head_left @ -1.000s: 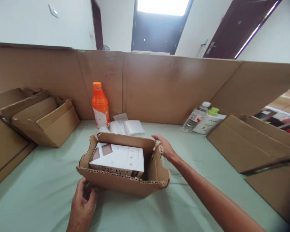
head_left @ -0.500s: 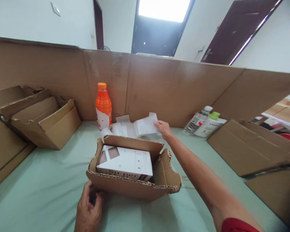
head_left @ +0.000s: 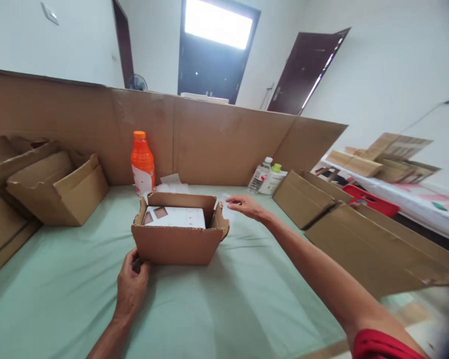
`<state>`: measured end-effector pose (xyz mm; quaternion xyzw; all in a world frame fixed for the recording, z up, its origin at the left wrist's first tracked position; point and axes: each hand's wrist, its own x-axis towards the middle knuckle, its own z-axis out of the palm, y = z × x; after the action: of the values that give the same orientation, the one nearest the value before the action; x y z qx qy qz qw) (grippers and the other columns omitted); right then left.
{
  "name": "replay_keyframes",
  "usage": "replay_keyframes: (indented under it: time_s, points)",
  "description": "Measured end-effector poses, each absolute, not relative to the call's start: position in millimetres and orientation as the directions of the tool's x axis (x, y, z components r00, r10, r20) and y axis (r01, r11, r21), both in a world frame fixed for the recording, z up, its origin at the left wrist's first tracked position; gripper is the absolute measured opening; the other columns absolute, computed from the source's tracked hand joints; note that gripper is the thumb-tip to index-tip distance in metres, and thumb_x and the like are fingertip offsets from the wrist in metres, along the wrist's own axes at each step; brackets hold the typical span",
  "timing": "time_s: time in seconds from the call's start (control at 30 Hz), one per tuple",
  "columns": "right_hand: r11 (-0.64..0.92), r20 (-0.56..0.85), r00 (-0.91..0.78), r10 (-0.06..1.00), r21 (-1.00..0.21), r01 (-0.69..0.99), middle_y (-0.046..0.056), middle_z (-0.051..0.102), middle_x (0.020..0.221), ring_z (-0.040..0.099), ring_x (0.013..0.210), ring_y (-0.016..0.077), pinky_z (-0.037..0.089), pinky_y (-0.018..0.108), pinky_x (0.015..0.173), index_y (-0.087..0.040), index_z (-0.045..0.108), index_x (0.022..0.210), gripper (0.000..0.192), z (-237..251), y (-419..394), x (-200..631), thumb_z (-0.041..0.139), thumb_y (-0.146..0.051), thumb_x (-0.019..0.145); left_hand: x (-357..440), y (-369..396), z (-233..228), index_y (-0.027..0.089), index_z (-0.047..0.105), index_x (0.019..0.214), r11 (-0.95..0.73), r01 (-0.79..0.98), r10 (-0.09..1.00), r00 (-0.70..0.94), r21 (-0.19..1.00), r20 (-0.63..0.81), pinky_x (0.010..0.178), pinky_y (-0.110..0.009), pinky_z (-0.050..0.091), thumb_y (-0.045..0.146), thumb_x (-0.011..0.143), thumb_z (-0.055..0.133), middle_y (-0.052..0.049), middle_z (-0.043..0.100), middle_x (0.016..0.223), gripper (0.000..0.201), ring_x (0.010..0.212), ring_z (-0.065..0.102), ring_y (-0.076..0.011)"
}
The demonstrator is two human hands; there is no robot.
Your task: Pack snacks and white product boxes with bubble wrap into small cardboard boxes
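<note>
Head view: the left hand [head_left: 131, 286] is pressing its fingers against the lower left corner of the open box [head_left: 179, 234] at frame centre. The right hand [head_left: 245, 205] is pinching a clear wrap [head_left: 223, 205] just right of the box's rim. A white carton [head_left: 175, 218] is lying inside. The wrap looks light, soft and slippery, best taken by an edge; the box looks stiff, with ragged flaps. A bottle [head_left: 142, 162] is standing behind; green cloth [head_left: 228, 304] is lying open in front.

White carton [head_left: 175, 218] in box [head_left: 177, 244]; bottle [head_left: 142, 163] behind.
</note>
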<state>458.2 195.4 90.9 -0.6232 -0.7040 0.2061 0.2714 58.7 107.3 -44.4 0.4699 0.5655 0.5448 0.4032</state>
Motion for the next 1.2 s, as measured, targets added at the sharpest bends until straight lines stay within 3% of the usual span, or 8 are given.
replay_keyframes:
  time_s: [0.13, 0.3, 0.43, 0.57, 0.67, 0.9, 1.07, 1.2]
  points:
    - [0.004, 0.103, 0.08, 0.991, -0.638, 0.77, 0.005, 0.074, 0.087, 0.066, 0.074, 0.0178, 0.054, 0.027, 0.063, -0.016, 0.074, 0.1, 0.033, 77.3, 161.1, 478.1, 0.054, -0.035, 0.084, 56.0, 104.7, -38.3, 0.019, 0.06, 0.116, -0.026, 0.063, 0.974, -0.224, 0.998, 0.039, 0.09, -0.037, 0.049, 0.039, 0.07, 0.063, -0.008, 0.069, 0.11, 0.05, 0.099, 0.065, -0.0248]
    - [-0.071, 0.08, 0.15, 0.985, -0.606, 0.792, 0.0, 0.07, 0.071, 0.063, 0.066, 0.0159, 0.05, 0.024, 0.06, -0.016, 0.075, 0.087, 0.023, 60.9, 152.9, 477.6, 0.059, -0.03, 0.08, 54.2, 104.2, -35.2, 0.019, 0.062, 0.114, 0.006, 0.043, 0.972, -0.234, 0.999, 0.004, 0.087, -0.036, 0.05, 0.04, 0.066, 0.066, -0.007, 0.069, 0.108, 0.052, 0.098, 0.065, -0.0245]
    - [-0.054, 0.075, 0.117, 0.99, -0.569, 0.821, 0.0, 0.075, 0.086, 0.068, 0.084, 0.0183, 0.052, 0.027, 0.078, -0.017, 0.077, 0.091, 0.02, 44.0, 168.2, 450.8, 0.065, -0.03, 0.082, 51.8, 105.3, -35.6, 0.018, 0.062, 0.112, 0.024, 0.056, 0.973, -0.232, 0.998, -0.01, 0.084, -0.037, 0.049, 0.042, 0.064, 0.067, -0.007, 0.069, 0.105, 0.053, 0.091, 0.064, -0.0232]
    - [-0.087, 0.076, 0.144, 0.987, -0.5, 0.862, 0.007, 0.071, 0.115, 0.065, 0.106, 0.0217, 0.051, 0.041, 0.096, -0.016, 0.07, 0.109, 0.024, 30.6, 180.9, 439.2, 0.066, -0.032, 0.091, 50.5, 103.3, -32.6, 0.018, 0.063, 0.108, 0.041, 0.101, 0.97, -0.243, 0.994, -0.015, 0.081, -0.037, 0.048, 0.043, 0.065, 0.065, -0.006, 0.068, 0.1, 0.05, 0.083, 0.062, -0.0212]
    - [-0.169, 0.075, 0.223, 0.972, -0.44, 0.882, 0.009, 0.063, 0.126, 0.062, 0.111, 0.0231, 0.052, 0.047, 0.096, -0.017, 0.063, 0.119, 0.03, 25.2, 188.0, 449.4, 0.062, -0.036, 0.096, 52.2, 101.8, -27.8, 0.019, 0.063, 0.106, 0.055, 0.101, 0.967, -0.253, 0.993, -0.028, 0.079, -0.036, 0.049, 0.044, 0.063, 0.065, -0.005, 0.068, 0.1, 0.05, 0.081, 0.062, -0.0207]
    - [-0.385, 0.072, 0.427, 0.902, -0.317, 0.867, 0.01, 0.06, 0.13, 0.061, 0.114, 0.0253, 0.052, 0.049, 0.097, -0.018, 0.059, 0.127, 0.038, 16.5, 215.8, 475.8, 0.062, -0.038, 0.096, 55.3, 103.5, -19.3, 0.021, 0.062, 0.097, 0.114, 0.136, 0.949, -0.308, 0.984, -0.068, 0.075, -0.035, 0.05, 0.047, 0.056, 0.064, -0.003, 0.068, 0.09, 0.049, 0.075, 0.062, -0.0209]
    - [-0.331, 0.121, 0.384, 0.915, -0.315, 0.889, 0.009, 0.063, 0.125, 0.06, 0.115, 0.0253, 0.046, 0.05, 0.101, -0.017, 0.064, 0.119, 0.03, 10.3, 251.1, 469.8, 0.062, -0.035, 0.096, 53.8, 103.7, -22.5, 0.021, 0.061, 0.093, 0.138, 0.172, 0.946, -0.313, 0.975, -0.079, 0.073, -0.033, 0.05, 0.049, 0.056, 0.065, -0.002, 0.068, 0.086, 0.047, 0.076, 0.062, -0.0211]
    - [-0.262, 0.257, 0.369, 0.893, -0.37, 0.891, 0.016, 0.052, 0.144, 0.044, 0.134, 0.0339, 0.032, 0.054, 0.11, -0.02, 0.053, 0.138, 0.045, 22.5, 279.4, 468.8, 0.059, -0.022, 0.093, 51.8, 103.1, -26.6, 0.021, 0.061, 0.094, 0.144, 0.202, 0.944, -0.321, 0.969, -0.073, 0.072, -0.033, 0.05, 0.05, 0.057, 0.066, -0.002, 0.067, 0.085, 0.047, 0.077, 0.062, -0.0215]
